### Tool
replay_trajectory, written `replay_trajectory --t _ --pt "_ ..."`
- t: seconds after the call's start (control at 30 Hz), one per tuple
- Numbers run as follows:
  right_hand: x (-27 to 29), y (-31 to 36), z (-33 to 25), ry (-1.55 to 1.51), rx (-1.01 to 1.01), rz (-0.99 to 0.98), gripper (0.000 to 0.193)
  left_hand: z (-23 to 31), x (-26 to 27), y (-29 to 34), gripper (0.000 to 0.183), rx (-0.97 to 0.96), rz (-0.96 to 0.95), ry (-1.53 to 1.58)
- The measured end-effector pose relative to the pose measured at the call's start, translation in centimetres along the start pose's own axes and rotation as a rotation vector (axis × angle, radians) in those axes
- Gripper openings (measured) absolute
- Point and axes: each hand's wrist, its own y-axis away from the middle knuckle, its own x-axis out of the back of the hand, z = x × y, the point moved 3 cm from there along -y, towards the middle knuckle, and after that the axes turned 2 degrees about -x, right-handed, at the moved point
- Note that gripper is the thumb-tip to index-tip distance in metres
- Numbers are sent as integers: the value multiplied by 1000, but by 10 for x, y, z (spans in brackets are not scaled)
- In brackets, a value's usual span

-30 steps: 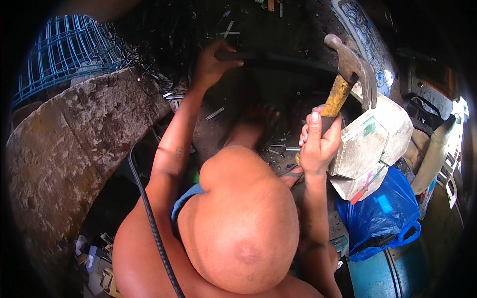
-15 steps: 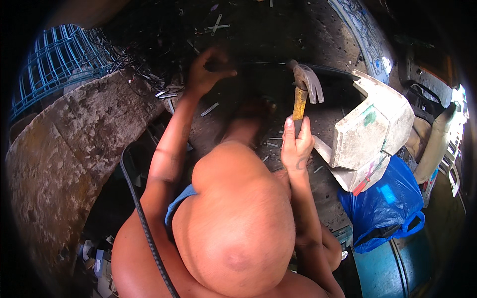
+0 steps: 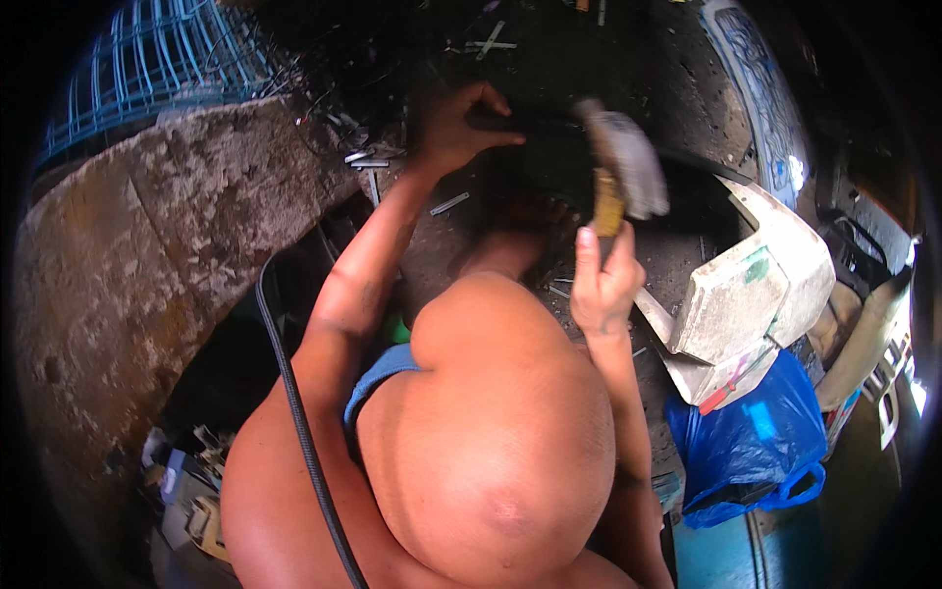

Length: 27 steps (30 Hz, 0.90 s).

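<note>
My right hand [image 3: 606, 285] is wrapped round the lower handle of a claw hammer [image 3: 609, 201], thumb along the grip. The yellow part of the handle shows above my fingers, and the grey head is smeared by motion. To its left, my left hand [image 3: 461, 128] reaches into shadow, its fingers and thumb curved round a dark, bar-like thing [image 3: 549, 126] whose shape I cannot make out. The dark thing runs toward the hammer head. I cannot see whether the hammer touches it. My raised knee and a foot lie between the two forearms.
A worn off-white plastic housing [image 3: 736, 294] stands to the right, with a red-handled tool [image 3: 721, 396] on it. Below it is a blue plastic bag [image 3: 760, 442]. At left are a rough slab [image 3: 147, 265] and blue wire racks [image 3: 162, 69]. Metal strips [image 3: 449, 204] litter the floor.
The hammer head has gone from fairly sharp to blurred, so it is swinging. My left hand keeps its curved hold. The whole view has shifted slightly.
</note>
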Motion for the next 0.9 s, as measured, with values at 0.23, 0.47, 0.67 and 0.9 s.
replay_trajectory --t 0.23,0.47,0.67,0.9 --pt "18 5 -24 -461 -38 55 17 -2 0 -3 43 36 -4 34" --pt "-7 -11 -29 22 322 -48 22 -10 -2 1 44 14 -24 173" --pt "-13 0 3 124 53 -329 25 -19 -3 -4 45 -15 -50 294" --pt "-13 1 -5 -88 118 -176 21 -12 -7 6 54 55 -42 251"
